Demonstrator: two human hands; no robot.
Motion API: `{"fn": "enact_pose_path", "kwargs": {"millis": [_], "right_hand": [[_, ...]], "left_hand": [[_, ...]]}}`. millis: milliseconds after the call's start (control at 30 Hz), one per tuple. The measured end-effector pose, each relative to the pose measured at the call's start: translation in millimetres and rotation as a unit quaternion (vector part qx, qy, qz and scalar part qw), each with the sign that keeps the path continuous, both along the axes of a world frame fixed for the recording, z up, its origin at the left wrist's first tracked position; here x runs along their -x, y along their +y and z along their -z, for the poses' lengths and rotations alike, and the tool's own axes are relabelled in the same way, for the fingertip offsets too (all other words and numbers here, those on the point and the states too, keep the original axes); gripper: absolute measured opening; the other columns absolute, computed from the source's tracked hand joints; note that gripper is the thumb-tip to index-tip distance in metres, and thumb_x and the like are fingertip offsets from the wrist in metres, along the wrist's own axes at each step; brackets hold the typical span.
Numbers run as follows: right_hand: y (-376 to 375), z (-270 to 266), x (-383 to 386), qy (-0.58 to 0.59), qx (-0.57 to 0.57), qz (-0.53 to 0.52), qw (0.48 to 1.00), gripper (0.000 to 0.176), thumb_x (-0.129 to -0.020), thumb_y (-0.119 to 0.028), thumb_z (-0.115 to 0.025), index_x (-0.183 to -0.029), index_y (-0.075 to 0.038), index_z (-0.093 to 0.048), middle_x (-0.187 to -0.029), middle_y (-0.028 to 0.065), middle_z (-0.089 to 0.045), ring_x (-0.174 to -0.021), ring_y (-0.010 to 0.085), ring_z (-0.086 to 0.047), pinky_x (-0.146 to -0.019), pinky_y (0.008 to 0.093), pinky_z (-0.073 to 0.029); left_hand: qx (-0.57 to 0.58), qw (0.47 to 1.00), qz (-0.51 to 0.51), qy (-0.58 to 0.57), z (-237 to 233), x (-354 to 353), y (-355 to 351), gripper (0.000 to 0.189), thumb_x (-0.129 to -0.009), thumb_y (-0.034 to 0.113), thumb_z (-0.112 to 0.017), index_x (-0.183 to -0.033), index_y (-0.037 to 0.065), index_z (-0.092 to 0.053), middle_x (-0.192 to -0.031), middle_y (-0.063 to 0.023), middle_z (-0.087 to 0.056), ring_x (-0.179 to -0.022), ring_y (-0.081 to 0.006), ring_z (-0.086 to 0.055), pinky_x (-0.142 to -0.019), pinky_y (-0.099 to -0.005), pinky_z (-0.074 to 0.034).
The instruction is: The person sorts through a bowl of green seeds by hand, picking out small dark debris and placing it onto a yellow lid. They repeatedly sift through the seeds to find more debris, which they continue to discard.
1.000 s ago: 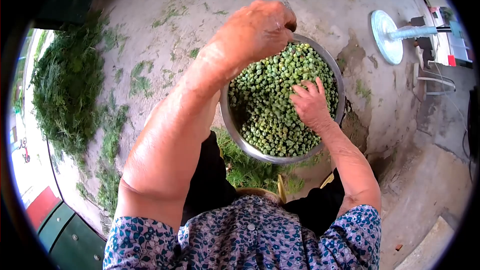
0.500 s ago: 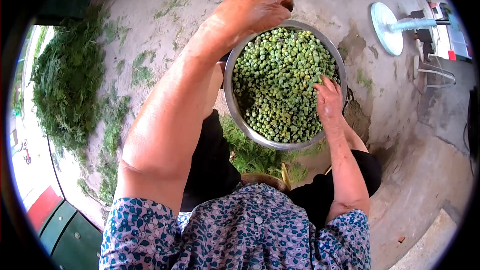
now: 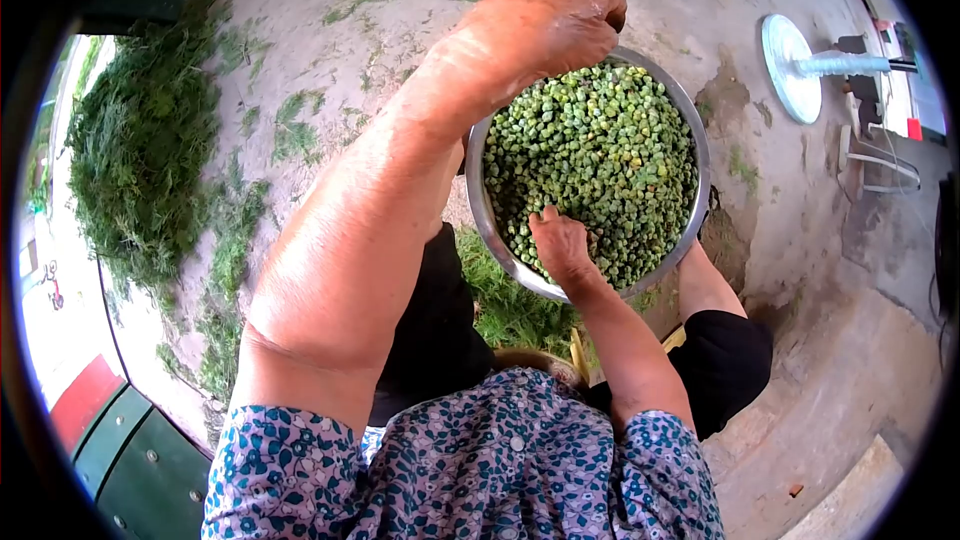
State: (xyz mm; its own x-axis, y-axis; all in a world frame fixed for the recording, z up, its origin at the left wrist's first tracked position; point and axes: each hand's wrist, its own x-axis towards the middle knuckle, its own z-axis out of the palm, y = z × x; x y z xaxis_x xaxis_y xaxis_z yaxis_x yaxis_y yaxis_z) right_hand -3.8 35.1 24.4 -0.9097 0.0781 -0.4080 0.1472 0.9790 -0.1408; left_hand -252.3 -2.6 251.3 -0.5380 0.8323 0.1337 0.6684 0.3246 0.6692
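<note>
A round metal bowl point(image 3: 704, 155) rests around my knees, filled with small round green berries point(image 3: 610, 140), a few of them yellowish. At the bowl's near left side, my right hand point(image 3: 562, 243) reaches in among the berries with its fingers bent and drawn together. What is between those fingertips is too small to make out. My left hand point(image 3: 560, 15) is closed and held over the far rim, back of the hand up. Its fingertips are turned out of sight, so anything in it is hidden.
Feathery green plants point(image 3: 145, 160) lie heaped on the ground at left, with loose sprigs scattered nearby. More greenery point(image 3: 515, 300) lies below the bowl, beside a container rim point(image 3: 540, 360) between my legs. A round pale stand base point(image 3: 790, 68) is at right.
My right hand has moved left across the bowl, from its right side to the near left. My left hand remains closed over the far rim. The view has shifted slightly.
</note>
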Motion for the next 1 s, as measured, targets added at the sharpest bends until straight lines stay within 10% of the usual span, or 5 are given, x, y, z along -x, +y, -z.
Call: {"fn": "enact_pose_path", "kwargs": {"millis": [367, 467, 567, 767, 1000], "right_hand": [[10.9, -12.1, -5.2, 0.099, 0.102, 0.220, 0.965, 0.009, -0.076, -0.007, -0.054, -0.080, -0.007, -0.062, -0.088, 0.0120, -0.054, -0.072, 0.0287, -0.059, -0.063, 0.0389, -0.048], [27.0, -15.7, -11.5, 0.285, 0.205, 0.326, 0.878, 0.009, -0.077, -0.004, -0.054, -0.079, -0.005, -0.062, -0.074, 0.0111, -0.062, -0.060, 0.0239, -0.060, -0.056, 0.0327, -0.048], [38.4, -43.4, -16.1, 0.150, 0.433, 0.580, 0.674, 0.013, -0.084, -0.008, -0.054, -0.091, 0.001, -0.060, -0.071, 0.0050, -0.059, -0.063, 0.0135, -0.061, -0.051, 0.0257, -0.046], [34.0, -49.9, -23.0, 0.180, 0.592, 0.622, 0.480, 0.012, -0.083, -0.007, -0.057, -0.093, 0.000, -0.059, -0.072, 0.0060, -0.061, -0.057, 0.0138, -0.058, -0.051, 0.0250, -0.046], [-33.4, -46.9, -45.2, 0.047, 0.560, 0.573, 0.596, 0.011, -0.077, -0.001, -0.059, -0.086, -0.005, -0.062, -0.074, 0.0061, -0.063, -0.058, 0.0123, -0.059, -0.053, 0.0222, -0.048]], "left_hand": [[-0.004, 1.000, 0.017, -0.010, 10.6, 4.0, 2.6, 0.026, -0.074, 0.019, -0.057, -0.093, 0.003, -0.064, -0.080, -0.0163, -0.064, -0.072, -0.0269, -0.063, -0.066, -0.0362, -0.049], [0.022, 1.000, 0.006, -0.008, 4.5, 1.3, 3.8, 0.025, -0.074, 0.019, -0.057, -0.093, 0.003, -0.065, -0.080, -0.0161, -0.064, -0.073, -0.0274, -0.063, -0.066, -0.0366, -0.049], [0.027, 1.000, 0.011, -0.005, 3.5, 0.6, 3.8, 0.025, -0.074, 0.020, -0.057, -0.092, 0.004, -0.065, -0.079, -0.0154, -0.065, -0.073, -0.0280, -0.063, -0.066, -0.0367, -0.049], [0.046, 0.999, 0.020, 0.002, -2.0, -6.0, 5.5, 0.025, -0.074, 0.019, -0.056, -0.092, 0.005, -0.065, -0.079, -0.0153, -0.064, -0.072, -0.0288, -0.063, -0.066, -0.0366, -0.049], [0.035, 0.999, 0.029, 0.008, 3.3, -7.9, 5.0, 0.026, -0.073, 0.019, -0.055, -0.092, 0.004, -0.065, -0.078, -0.0154, -0.064, -0.071, -0.0285, -0.062, -0.064, -0.0369, -0.048]]}}
